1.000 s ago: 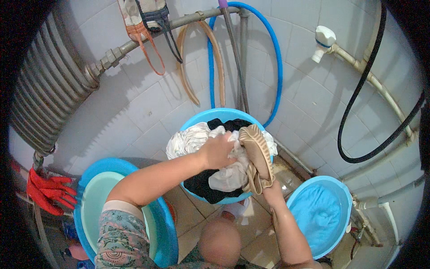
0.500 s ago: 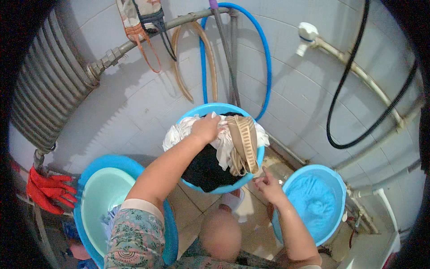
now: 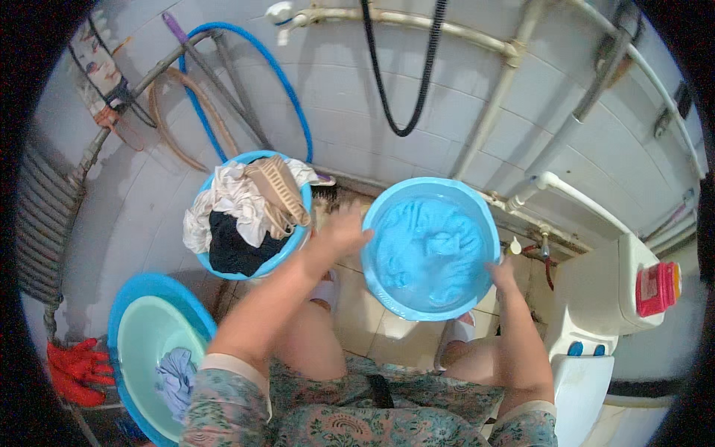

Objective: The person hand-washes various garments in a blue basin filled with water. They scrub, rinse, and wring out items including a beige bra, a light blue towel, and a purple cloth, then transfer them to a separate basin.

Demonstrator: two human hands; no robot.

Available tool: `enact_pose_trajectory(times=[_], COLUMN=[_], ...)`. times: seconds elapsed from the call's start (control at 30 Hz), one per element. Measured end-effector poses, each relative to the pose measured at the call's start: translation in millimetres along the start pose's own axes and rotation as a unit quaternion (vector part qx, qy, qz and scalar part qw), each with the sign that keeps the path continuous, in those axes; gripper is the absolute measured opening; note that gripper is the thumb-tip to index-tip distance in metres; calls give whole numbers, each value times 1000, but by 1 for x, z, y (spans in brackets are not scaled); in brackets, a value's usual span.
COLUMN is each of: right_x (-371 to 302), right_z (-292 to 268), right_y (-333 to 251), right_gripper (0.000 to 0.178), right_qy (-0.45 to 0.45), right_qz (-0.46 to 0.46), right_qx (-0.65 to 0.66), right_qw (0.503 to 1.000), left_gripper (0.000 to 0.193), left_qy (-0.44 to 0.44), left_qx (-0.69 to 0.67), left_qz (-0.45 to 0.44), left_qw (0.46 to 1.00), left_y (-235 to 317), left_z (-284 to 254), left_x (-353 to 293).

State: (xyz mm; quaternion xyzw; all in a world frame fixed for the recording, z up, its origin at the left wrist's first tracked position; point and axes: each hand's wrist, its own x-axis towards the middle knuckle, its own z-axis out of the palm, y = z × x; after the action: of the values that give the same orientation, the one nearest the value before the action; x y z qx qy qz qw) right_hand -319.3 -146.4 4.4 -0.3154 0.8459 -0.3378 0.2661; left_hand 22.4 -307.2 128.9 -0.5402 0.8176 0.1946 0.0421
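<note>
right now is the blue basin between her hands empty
No, the blue basin gripped by the left hand and right hand holds water and a blue cloth.

red rectangular pack [image 3: 657,288] on white cistern [image 3: 607,298], far right

Water basin [image 3: 477,216] sits centre on the floor [image 3: 357,313], cloth [image 3: 432,249] soaking in it, hands at its left and right rims. Laundry basin [image 3: 298,246] stands to its left, piled with clothes [image 3: 238,208]. Nested basins [image 3: 134,298] lie nearer, far left. Washing machine [image 3: 603,298] stands at right.
</note>
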Motion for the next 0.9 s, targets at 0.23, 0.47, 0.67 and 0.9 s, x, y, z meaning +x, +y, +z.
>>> enact_pose_trajectory(times=[0.23,0.47,0.67,0.9], right_x=[17,11,8,-35], right_z=[8,-8,-28,-31], right_y=[23,4,-23,-102], right_gripper=[51,39,36,37], right_qy=[-66,-8,28,-33], right_qz=[14,4,-37,-77], right_qx=[45,5,133,278], right_qw=[997,1000,990,957], left_gripper=[44,36,40,39], left_qy=[124,104,70,61], left_qx=[-428,-424,-550,-583], left_qz=[-4,-89,-89,-76], left_qw=[895,895,827,806], left_y=[-66,-29,-10,-69], left_z=[185,135,73,2], left_x=[94,78,54,33])
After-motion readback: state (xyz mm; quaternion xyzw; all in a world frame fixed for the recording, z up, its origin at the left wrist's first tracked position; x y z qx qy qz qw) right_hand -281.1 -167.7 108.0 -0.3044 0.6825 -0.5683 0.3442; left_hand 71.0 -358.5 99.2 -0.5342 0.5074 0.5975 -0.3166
